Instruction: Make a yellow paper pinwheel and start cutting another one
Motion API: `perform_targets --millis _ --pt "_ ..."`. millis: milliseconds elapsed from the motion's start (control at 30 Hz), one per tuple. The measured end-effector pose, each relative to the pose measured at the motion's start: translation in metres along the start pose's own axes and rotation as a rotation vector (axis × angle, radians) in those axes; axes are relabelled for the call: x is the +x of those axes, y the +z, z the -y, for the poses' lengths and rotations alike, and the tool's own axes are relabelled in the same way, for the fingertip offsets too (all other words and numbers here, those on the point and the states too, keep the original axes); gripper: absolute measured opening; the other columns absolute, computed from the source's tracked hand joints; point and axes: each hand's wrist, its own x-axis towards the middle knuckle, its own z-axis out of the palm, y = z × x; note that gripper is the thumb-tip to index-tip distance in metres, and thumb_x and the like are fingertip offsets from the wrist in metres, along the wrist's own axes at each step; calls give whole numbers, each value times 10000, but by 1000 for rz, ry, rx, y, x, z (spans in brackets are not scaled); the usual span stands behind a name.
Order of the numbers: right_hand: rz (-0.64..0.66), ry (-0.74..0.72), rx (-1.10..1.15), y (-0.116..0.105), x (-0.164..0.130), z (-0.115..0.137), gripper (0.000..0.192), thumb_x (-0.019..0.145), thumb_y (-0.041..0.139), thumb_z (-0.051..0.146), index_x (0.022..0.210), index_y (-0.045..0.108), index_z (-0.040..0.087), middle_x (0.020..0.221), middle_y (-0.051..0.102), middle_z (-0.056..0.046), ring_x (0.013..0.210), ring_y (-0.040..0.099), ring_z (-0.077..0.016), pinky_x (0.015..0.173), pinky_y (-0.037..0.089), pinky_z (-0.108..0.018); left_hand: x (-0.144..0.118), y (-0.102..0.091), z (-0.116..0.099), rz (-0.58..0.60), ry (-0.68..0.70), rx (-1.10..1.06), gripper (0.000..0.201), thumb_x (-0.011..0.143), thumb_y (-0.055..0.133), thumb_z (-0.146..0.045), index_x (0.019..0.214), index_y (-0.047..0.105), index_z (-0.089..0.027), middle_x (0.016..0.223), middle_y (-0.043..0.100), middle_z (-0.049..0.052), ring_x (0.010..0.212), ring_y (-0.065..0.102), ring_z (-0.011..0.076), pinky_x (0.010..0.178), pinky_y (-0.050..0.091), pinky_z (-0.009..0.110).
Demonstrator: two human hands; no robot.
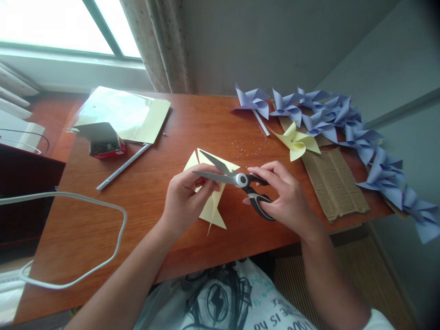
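Over the middle of the bench (pixel 144 201), near its front edge, my left hand (pixel 184 199) pinches the yellow paper (pixel 213 208) while my right hand (pixel 287 197) grips the scissors (pixel 237 179), blades parted around the paper's edge, pinwheels (pixel 343 119) lining the right edge.

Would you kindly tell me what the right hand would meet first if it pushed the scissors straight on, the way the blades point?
The right hand aims the open black-handled scissors leftward; the pale yellow cut paper lies between the blades, then the left hand gripping it, though depth is unclear.
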Motion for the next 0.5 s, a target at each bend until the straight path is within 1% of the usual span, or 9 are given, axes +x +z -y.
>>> perform_targets --millis 167,367,500 --pt "-16 -7 57 4 0 -2 517 858 788 375 1340 623 286 1101 579 -65 988 652 -235 891 605 -401 0 0 1 6 14 -33 66 891 681 -147 916 728 -186 756 685 22 652 636 124 590 527 237" --pt "-9 52 148 11 -2 -4 523 846 803 364 1333 627 293 1111 578 -58 986 651 -225 884 606 -391 0 -1 2 -17 -19 1 48 895 693 -213 900 727 -179 771 692 33 657 641 134 596 545 243" --pt "-14 93 228 20 -4 -6 516 822 825 360 1303 647 302 1099 579 -44 891 649 -189 840 612 -356 0 0 2 -36 -42 22 68 887 711 -238 900 732 -175 718 674 15 637 629 127 603 544 235"
